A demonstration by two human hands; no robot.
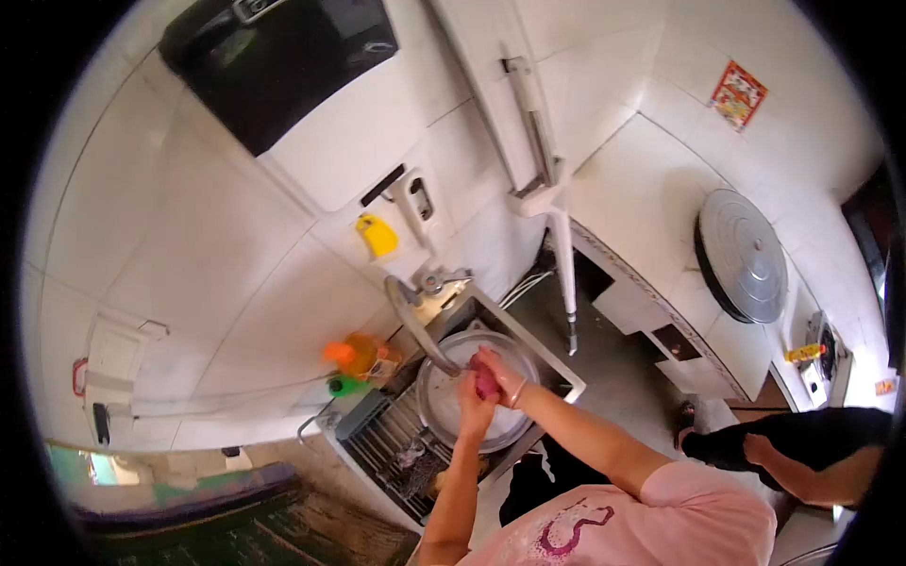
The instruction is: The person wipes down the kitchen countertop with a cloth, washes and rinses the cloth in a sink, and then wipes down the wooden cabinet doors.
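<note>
A round metal basin stands in the sink, with whitish contents that I cannot make out. Above it my left hand and my right hand are closed together around a pinkish-red lump, whose kind I cannot tell. Both hands are under the end of the curved faucet. The fingers partly hide the lump. A thin band circles my right wrist.
Left of the basin is a slatted drain rack. Orange-capped bottle and green-capped bottle stand behind it. A large round metal lid lies on the right counter. Another person's arm is at lower right.
</note>
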